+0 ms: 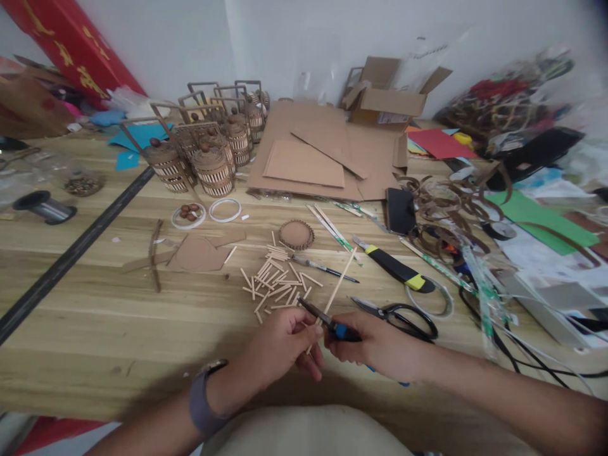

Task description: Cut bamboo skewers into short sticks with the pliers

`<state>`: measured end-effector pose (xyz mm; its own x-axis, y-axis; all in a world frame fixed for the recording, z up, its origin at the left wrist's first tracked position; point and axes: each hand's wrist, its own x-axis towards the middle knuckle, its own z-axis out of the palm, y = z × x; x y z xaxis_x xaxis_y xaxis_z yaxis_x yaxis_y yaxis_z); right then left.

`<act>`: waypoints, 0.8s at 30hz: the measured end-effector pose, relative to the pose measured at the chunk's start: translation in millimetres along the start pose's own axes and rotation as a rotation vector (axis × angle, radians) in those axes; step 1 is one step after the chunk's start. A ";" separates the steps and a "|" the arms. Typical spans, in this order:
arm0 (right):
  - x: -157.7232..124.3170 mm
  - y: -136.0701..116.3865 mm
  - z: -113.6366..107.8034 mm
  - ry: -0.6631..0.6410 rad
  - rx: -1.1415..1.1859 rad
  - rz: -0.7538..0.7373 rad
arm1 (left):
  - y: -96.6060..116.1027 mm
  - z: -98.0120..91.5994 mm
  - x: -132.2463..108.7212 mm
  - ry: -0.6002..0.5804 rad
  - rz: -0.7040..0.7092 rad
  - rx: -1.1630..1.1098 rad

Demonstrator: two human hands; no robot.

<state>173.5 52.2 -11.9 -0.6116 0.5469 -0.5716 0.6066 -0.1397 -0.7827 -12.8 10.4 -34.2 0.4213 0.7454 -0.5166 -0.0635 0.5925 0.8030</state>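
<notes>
Between the fingers of my left hand (280, 339) is a thin wooden stick (341, 282), its long end slanting up to the right. My right hand (375, 345) grips pliers (316, 311) with blue-and-black handles, whose dark jaws lie across the stick close to my left fingertips. Whether the jaws are fully closed I cannot tell. Just beyond my hands lies a loose pile of short cut stick pieces (280, 282). Behind the pile sits a round cardboard disc with a dark toothed rim (296, 235). A pen (325, 268) rests beside the pile.
Black scissors (399, 316), a yellow-black utility knife (394, 265) and a tape roll (441, 301) lie right. Several lidded woven baskets (213, 168) stand at the back left, near cardboard sheets (304, 164). A phone (400, 211) and brown strips (446, 202) are farther right.
</notes>
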 end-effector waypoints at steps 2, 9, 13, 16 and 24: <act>-2.7 -1.3 -1.8 -0.013 0.041 0.008 | 3.3 0.8 -2.2 -0.004 0.019 0.022; -11.0 -10.6 -6.5 -0.071 0.229 0.064 | 10.7 5.9 -6.0 -0.034 0.029 0.020; -9.9 -10.8 -5.5 -0.090 0.262 0.068 | 10.3 6.8 -5.6 -0.016 0.005 0.012; -7.9 -7.8 -3.6 -0.084 0.223 0.066 | 10.4 6.6 -5.9 -0.011 0.006 0.035; -4.3 -8.8 -0.1 -0.057 0.079 0.059 | 8.0 4.9 -4.8 -0.020 0.044 0.060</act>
<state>170.9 51.1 -2.5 -0.6050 0.4885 -0.6287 0.6020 -0.2361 -0.7628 -10.9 10.1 -23.8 0.4377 0.7633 -0.4751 -0.0283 0.5399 0.8413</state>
